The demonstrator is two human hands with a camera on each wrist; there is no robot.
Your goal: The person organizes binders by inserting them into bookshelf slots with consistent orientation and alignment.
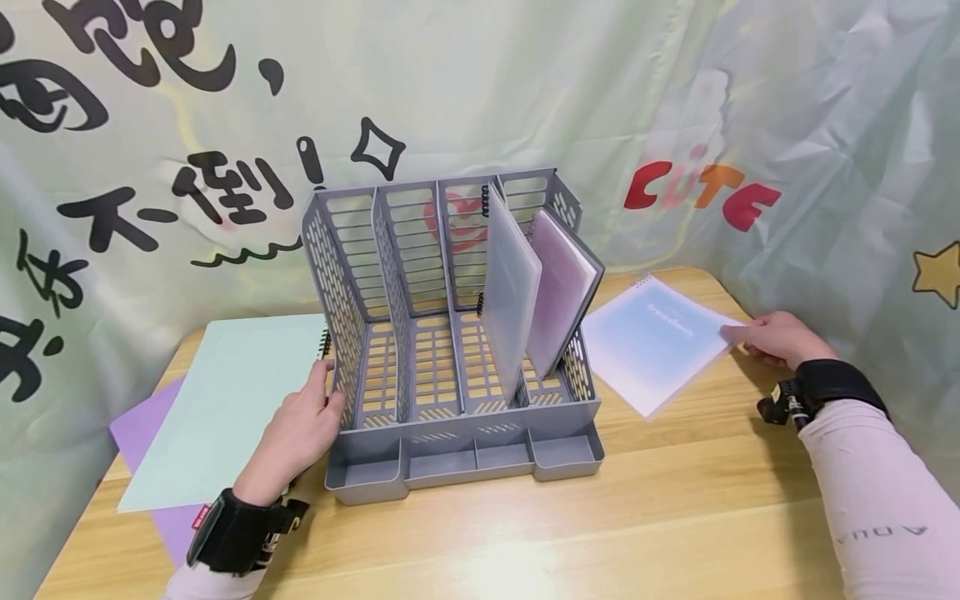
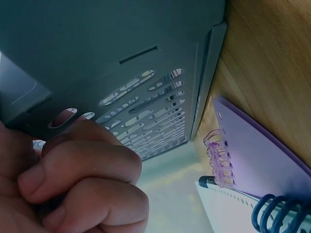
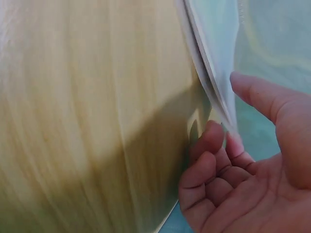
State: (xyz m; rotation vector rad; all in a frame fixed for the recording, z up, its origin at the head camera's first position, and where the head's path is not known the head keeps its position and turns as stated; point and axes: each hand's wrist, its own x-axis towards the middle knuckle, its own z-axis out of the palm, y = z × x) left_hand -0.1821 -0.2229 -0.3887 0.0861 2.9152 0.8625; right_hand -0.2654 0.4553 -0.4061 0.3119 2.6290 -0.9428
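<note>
A grey file rack [image 1: 465, 442] stands on the table, two upright notebooks in its right part: a pale translucent one [image 1: 510, 292] and a pink one [image 1: 555, 292] with a dark cover behind it. My left hand [image 1: 296, 429] grips the rack's left wall near the front; in the left wrist view its curled fingers [image 2: 97, 179] lie against the slotted side [image 2: 146, 107]. On the right, a blue "freedom" notebook [image 1: 652, 350] lies on the table. My right hand [image 1: 783, 340] pinches its right corner, thumb above and fingers beneath; its page edges [image 3: 206, 63] show in the right wrist view.
Left of the rack, a mint spiral notebook [image 1: 232, 400] lies over a purple one [image 1: 146, 417]. Small open trays [image 1: 442, 467] line the rack's front. Wooden tabletop [image 1: 675, 500] extends in front and to the right. A printed cloth [image 1: 487, 83] hangs behind.
</note>
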